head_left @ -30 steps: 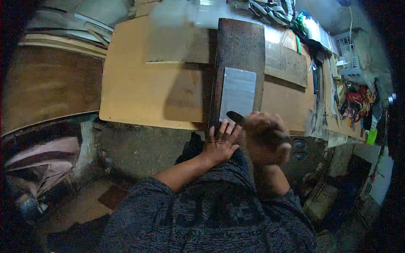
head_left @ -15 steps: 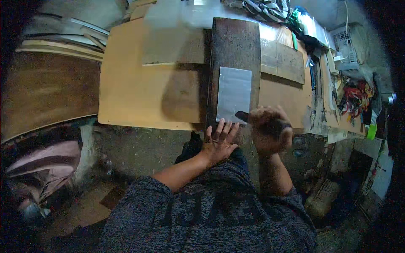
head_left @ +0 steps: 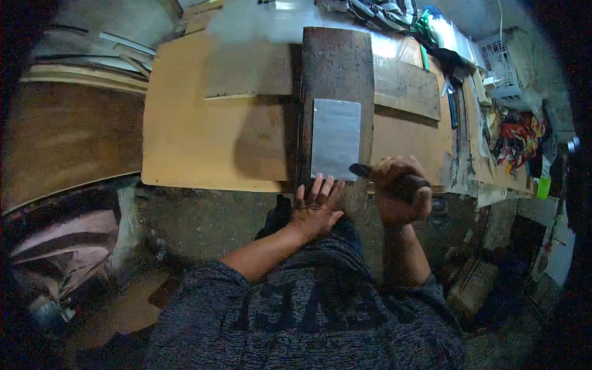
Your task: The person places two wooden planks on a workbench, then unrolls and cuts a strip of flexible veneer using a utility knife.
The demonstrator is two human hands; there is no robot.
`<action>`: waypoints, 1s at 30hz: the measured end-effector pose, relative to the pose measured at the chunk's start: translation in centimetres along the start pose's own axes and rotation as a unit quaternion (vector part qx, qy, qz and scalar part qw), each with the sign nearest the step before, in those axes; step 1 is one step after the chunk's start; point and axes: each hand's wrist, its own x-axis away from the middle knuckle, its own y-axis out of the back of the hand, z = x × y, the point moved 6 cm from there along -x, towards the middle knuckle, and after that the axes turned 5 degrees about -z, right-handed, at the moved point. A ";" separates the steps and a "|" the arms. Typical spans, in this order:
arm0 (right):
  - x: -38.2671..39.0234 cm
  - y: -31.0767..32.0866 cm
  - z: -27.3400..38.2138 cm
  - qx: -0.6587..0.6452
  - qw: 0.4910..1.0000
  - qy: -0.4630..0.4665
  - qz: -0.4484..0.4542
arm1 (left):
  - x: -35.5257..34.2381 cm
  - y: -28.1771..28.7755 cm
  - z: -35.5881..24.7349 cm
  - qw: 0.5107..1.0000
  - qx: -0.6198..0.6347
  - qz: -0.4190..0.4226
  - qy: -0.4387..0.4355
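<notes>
A thin grey rectangular sheet (head_left: 337,139) lies flat on a long dark wooden plank (head_left: 337,68). My left hand (head_left: 316,213) is open, palm down, with its fingers spread at the sheet's near edge and the plank's near end. In my closed right hand (head_left: 399,188) is a dark-bladed knife (head_left: 360,170). Its short, rounded blade points left, over the near right corner of the sheet. Whether the blade touches the sheet I cannot tell. The fingers hide most of its handle.
Under the plank is a pale wooden tabletop (head_left: 185,142). Flat boards (head_left: 407,86) lie on either side. A white plastic basket (head_left: 499,65) and a heap of red cloth or strips (head_left: 521,139) stand at the right. A brown panel (head_left: 74,135) is at the left.
The view has shifted slightly, so the plank and sheet appear a little further left. My right hand and the knife have shifted slightly right relative to the sheet. My left hand stays at its near edge.
</notes>
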 end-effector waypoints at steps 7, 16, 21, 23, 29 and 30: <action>0.4 -0.5 0.1 0.050 0.998 0.020 0.017 | -0.3 0.9 -0.1 1.000 -0.011 0.000 -0.003; 0.9 -0.1 -0.1 0.043 0.997 0.027 -0.049 | -5.7 2.1 5.9 0.994 0.090 -0.049 -0.040; 0.9 -0.6 -0.4 0.060 0.998 0.008 0.009 | -10.6 3.5 10.2 0.993 0.077 0.017 -0.083; 1.1 -0.6 -0.5 0.067 0.998 0.004 -0.005 | -11.0 2.1 11.3 0.989 0.076 0.104 -0.079; 2.6 -3.6 0.1 -0.004 1.000 -0.025 -0.004 | -11.2 1.7 11.6 0.987 0.073 0.125 -0.072; 2.9 -4.2 -0.4 -0.007 0.999 -0.040 -0.001 | -11.3 1.8 11.4 0.986 0.072 0.132 -0.069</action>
